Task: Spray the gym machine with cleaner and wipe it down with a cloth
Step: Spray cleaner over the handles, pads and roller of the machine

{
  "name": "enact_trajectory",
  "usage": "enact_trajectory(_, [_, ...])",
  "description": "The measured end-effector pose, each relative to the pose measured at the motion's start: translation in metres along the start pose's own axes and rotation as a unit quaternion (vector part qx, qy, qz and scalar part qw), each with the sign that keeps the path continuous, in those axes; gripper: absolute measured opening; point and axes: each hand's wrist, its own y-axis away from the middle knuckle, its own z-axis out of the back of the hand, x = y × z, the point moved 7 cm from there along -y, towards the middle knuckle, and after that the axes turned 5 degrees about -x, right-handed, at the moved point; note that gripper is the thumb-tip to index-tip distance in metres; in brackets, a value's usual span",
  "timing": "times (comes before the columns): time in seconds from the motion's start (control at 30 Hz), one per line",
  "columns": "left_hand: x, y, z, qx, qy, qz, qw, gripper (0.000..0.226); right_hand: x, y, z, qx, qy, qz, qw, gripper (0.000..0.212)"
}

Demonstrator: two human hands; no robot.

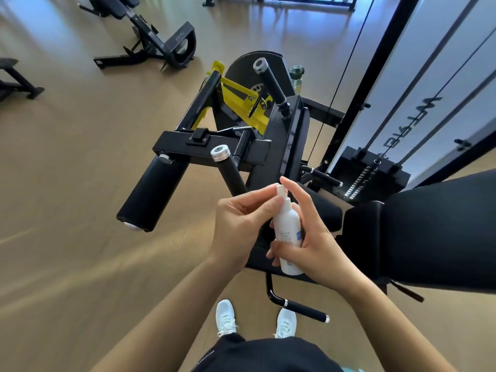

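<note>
Reference object: spray bottle (288, 226). It is white with a small blue label, held in front of the person above the gym machine (214, 140), nozzle end up and tilted slightly left.

Far left of the bottle and above it: a flat bench (13, 79) at the frame edge and an adjustable bench frame (161, 44), both black, on the wooden floor (67, 183).

Left of the bottle: a black padded roller (153, 191) juts from the machine's crossbar. Closer in is a black handle (228, 167) with a silver end cap.

Immediately left: left hand (241, 226), fingers curled, thumb and fingertips pinching the bottle's nozzle cap.

Above the bottle: a yellow lever (241, 98), a second capped handle (271, 81) and a green-lidded water bottle (296, 76) behind the frame.

Below the bottle: white shoes (226, 318) on the floor and a low side handle (303, 308).

Immediately right: right hand (316, 245) wrapped round the bottle body, index finger raised straight beside the nozzle.

Behind the bottle and to its right: black seat pad (327, 208).

Further right: back pad (442, 232).

Up-right of the bottle: weight stack (370, 175) with guide rods and cables.
</note>
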Motion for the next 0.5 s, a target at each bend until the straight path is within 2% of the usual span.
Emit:
enact_trajectory(0.1, [-0.001, 0.002, 0.001, -0.047, -0.006, 0.004, 0.999, 0.02, -0.003, -0.001, -0.003, -0.006, 0.033, 0.011, 0.999, 0.105])
enact_trajectory(0.27, [-0.001, 0.005, 0.004, -0.11, -0.04, -0.02, 0.993, 0.018, -0.008, -0.003, -0.002, -0.039, 0.081, 0.042, 0.995, 0.1])
enact_trajectory(0.5, [0.001, 0.003, 0.0, -0.103, -0.066, -0.047, 0.991, 0.014, -0.012, -0.006, -0.002, -0.057, 0.084, 0.063, 0.993, 0.1])
